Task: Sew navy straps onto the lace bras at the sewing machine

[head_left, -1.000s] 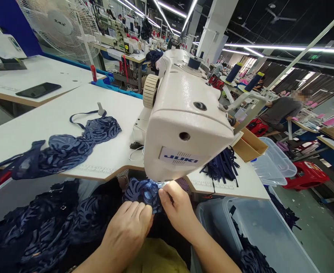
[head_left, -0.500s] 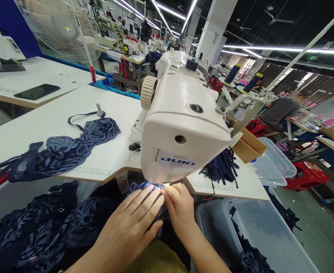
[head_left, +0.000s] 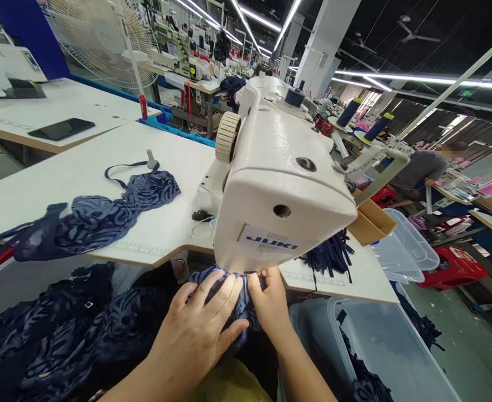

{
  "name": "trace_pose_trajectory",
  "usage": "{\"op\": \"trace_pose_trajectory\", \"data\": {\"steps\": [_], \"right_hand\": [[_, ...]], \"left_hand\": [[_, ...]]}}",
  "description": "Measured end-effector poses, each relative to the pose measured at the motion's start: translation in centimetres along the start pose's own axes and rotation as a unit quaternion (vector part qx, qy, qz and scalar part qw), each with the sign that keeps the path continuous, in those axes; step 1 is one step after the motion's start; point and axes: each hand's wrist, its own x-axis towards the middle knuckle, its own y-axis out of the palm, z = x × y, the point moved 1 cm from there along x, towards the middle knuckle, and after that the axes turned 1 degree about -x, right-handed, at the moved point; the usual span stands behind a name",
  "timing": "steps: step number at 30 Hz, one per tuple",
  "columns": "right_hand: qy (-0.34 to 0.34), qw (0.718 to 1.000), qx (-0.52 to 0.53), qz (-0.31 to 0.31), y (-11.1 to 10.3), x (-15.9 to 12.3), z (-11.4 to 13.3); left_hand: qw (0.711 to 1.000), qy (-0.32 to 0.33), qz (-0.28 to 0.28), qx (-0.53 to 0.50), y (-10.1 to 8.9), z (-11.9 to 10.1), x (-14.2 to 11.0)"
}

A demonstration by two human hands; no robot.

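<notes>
A blue patterned lace bra (head_left: 242,306) lies under the head of the white sewing machine (head_left: 288,192), partly hidden by my hands. Across its left part rests my left hand (head_left: 202,318), palm down with fingers stretched and slightly spread. My right hand (head_left: 270,304) pinches the cloth's right edge between thumb and bent fingers, close under the machine head. The needle and presser foot are hidden behind the head. On the table to the left is another navy lace bra (head_left: 104,215) with its strap looped near a small grey clip-like piece.
Navy lace bras (head_left: 62,335) are heaped below the table's left front edge. Dark strips (head_left: 329,254) lie right of the machine, with a cardboard box (head_left: 369,220) behind them. A clear plastic bin (head_left: 390,340) stands at lower right. A phone (head_left: 62,129) lies on the left table; a person sits far right.
The view has shifted slightly, so the machine appears farther right. My right fingers have moved up under the machine head, the thumb now apart from my left hand. My left fingers have spread a little.
</notes>
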Motion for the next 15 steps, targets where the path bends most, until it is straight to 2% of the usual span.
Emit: {"op": "trace_pose_trajectory", "data": {"steps": [15], "right_hand": [[-0.01, 0.999, -0.033, 0.0, -0.48, -0.03, -0.62]], "left_hand": [[1.0, 0.006, -0.018, 0.011, 0.32, -0.04, -0.05]]}}
